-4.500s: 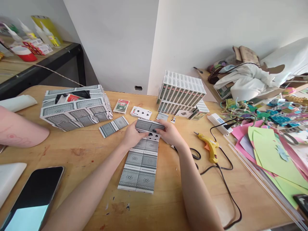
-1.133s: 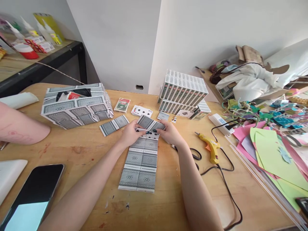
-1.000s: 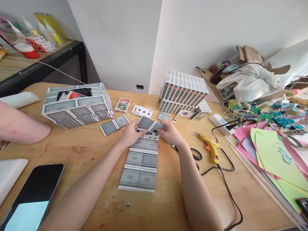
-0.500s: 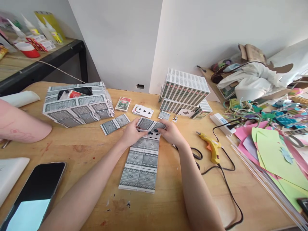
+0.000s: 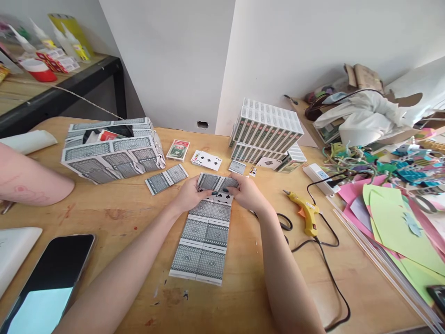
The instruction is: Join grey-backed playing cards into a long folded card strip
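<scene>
A long panel of joined playing cards [image 5: 200, 231], grey patterned backs up, lies on the table in front of me. My left hand [image 5: 189, 195] pinches the left side of its far end, thumb on top. On the opposite side my right hand [image 5: 248, 192] grips the same end, fingers behind and thumb in front. Between the hands the far pair of cards [image 5: 218, 182] is tilted up, and a strip of spade faces shows below it. Whether that pair is glued to the panel I cannot tell. Both hands' fingertips behind the cards are hidden.
Behind the hands lie a joined card pair [image 5: 167, 179], a card box [image 5: 178, 150], a face-up deck [image 5: 206, 160] and stacked card boxes [image 5: 266, 127]. A card-covered box [image 5: 114, 155] stands left. A yellow glue gun [image 5: 306, 211] with cable lies right; a phone [image 5: 52, 273] is front left.
The card panel has shifted slightly toward me, its near edge a little lower. The far cards between my hands have tipped slightly. Both hands keep their grip.
</scene>
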A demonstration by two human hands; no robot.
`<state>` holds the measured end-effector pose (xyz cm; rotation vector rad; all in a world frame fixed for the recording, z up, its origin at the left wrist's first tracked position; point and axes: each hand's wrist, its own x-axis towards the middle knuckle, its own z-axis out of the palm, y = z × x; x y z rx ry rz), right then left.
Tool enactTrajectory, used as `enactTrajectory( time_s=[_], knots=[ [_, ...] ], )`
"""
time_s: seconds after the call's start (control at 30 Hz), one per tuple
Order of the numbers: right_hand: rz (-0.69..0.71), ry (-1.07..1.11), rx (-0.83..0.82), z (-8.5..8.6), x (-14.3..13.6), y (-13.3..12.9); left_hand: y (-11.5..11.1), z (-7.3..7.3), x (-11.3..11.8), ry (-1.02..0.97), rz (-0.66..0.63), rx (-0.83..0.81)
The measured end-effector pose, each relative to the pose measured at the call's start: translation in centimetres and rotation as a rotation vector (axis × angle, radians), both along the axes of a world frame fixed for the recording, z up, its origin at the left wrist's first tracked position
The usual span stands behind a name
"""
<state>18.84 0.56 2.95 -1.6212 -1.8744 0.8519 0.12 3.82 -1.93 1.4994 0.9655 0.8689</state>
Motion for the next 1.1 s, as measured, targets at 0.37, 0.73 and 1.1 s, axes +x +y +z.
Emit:
enactTrajectory(
  time_s=[0.37, 0.73, 1.1],
  knots=[
    [-0.097, 0.192, -0.044, -0.3, 0.6, 0.2, 0.3, -0.5, -0.7, 0.026, 0.071, 0.019],
    [-0.242, 0.354, -0.215, -3.7, -0.1, -1.2, 0.2, 0.2, -1.5, 0.026, 0.059, -0.049],
    [-0.439, 0.759, -0.074, -4.5, -2.7, -1.5, 0.7, 0.6, -2.4, -0.073, -0.020, -0.221]
  ],
)
